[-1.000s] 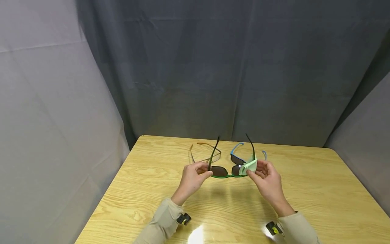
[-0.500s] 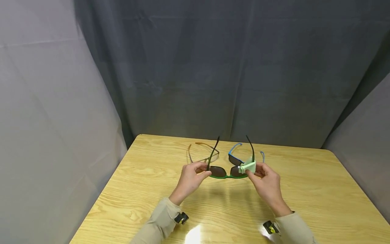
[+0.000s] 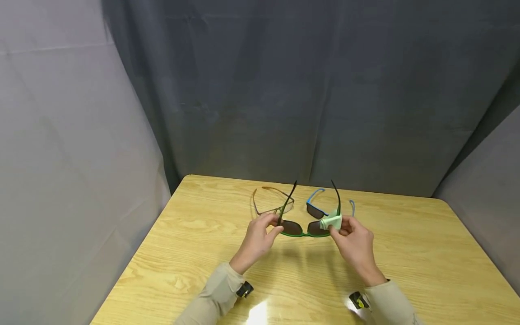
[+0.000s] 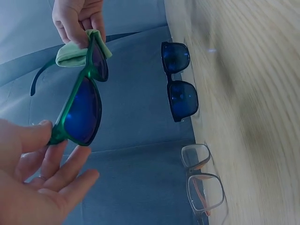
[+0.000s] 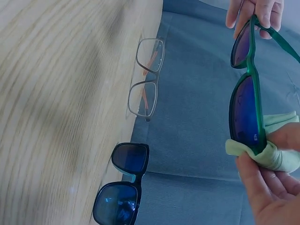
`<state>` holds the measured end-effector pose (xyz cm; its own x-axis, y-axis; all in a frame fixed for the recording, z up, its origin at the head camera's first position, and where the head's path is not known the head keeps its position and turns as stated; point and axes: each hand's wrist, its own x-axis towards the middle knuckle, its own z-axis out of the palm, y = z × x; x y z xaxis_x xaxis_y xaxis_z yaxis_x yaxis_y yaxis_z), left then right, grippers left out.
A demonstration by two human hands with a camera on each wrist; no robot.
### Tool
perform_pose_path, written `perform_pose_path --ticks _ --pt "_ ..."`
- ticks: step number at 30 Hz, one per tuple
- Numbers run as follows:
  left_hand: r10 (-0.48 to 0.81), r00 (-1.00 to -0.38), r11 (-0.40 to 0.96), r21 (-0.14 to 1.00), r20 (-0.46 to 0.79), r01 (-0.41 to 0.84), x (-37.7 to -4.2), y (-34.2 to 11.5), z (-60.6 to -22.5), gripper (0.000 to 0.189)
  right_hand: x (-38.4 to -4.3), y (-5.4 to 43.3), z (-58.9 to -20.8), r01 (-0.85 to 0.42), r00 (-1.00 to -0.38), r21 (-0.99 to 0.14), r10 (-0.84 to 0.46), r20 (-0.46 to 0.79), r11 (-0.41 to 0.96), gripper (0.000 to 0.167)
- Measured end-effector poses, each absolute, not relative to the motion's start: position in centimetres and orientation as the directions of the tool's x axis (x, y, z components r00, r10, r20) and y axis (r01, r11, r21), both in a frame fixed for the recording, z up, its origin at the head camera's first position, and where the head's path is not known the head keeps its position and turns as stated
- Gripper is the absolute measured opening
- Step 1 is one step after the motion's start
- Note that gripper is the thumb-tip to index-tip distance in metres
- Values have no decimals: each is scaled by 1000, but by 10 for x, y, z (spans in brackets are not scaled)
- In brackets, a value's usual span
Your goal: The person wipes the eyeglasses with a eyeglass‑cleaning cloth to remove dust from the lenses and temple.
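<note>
Green-framed sunglasses (image 3: 292, 228) with dark lenses are held up over the table between both hands, their temples unfolded and pointing away. My left hand (image 3: 256, 239) pinches the frame's left end between thumb and fingers. At the other end my right hand (image 3: 357, 246) grips a pale green cloth (image 3: 333, 221) folded over the right lens and corner. In the right wrist view the cloth (image 5: 276, 154) wraps both faces of the lens, thumb on one side and fingers on the other. The left wrist view shows the left fingertips at the hinge corner of the sunglasses (image 4: 82, 112).
Behind the hands, clear-lens eyeglasses (image 3: 287, 207) with orange-brown temples lie on the wooden table (image 3: 183, 253). To their right lie blue-framed sunglasses (image 3: 314, 211), partly hidden by the cloth. A dark grey curtain (image 3: 252, 99) hangs behind the table.
The cloth end over the right lens has shifted and looks more bunched than a second ago. Both hands keep their hold on the sunglasses, and the view has moved slightly.
</note>
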<state>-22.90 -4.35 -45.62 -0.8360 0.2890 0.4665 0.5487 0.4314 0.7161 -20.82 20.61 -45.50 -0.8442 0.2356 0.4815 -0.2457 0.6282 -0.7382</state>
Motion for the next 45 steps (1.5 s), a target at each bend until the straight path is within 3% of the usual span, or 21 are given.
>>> perform_pose_path --ticks 5,14,45 --pt "328 -811 464 665 485 585 -229 -41 -458 14 -209 209 -455 -240 -842 -716 226 489 656 21" --pt "352 -829 508 656 434 559 -221 -40 -458 13 -206 211 -457 -240 -837 -690 214 503 683 23" --pt "421 -791 551 567 445 612 -221 -45 -460 12 -218 218 -448 -358 -708 -527 144 692 771 19"
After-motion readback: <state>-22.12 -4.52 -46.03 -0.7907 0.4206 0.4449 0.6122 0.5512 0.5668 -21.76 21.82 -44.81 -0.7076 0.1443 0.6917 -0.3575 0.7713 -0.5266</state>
